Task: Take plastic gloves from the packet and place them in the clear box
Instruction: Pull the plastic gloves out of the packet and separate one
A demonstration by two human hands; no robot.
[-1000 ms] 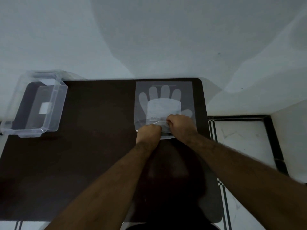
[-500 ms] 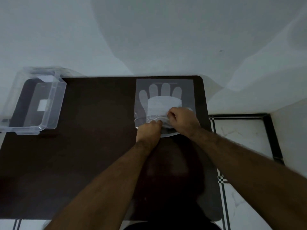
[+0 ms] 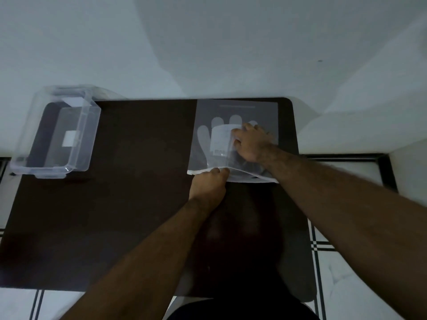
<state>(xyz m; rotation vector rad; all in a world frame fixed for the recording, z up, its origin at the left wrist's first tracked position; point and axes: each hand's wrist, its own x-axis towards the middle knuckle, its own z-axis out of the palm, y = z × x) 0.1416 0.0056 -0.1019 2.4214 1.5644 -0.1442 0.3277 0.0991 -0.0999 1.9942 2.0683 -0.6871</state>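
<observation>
A flat translucent glove packet point(image 3: 235, 109) lies at the far right of the dark table, with pale plastic gloves point(image 3: 213, 135) showing through it. My left hand point(image 3: 208, 184) pinches the upper lip of the packet's near mouth and holds it up. My right hand point(image 3: 250, 143) is inside the packet, seen through the film, fingers spread on the gloves beside their white label. Whether it grips a glove is unclear. The clear box point(image 3: 57, 135) stands with no lid at the far left, apart from both hands.
The dark table point(image 3: 129, 181) runs between the box and the packet. A white wall rises behind it. White floor tiles with black lines point(image 3: 346, 250) lie to the right of the table.
My right hand has slid from the packet's mouth deep into the packet, over the gloves. My left hand has stayed at the mouth, lifting its lip wider.
</observation>
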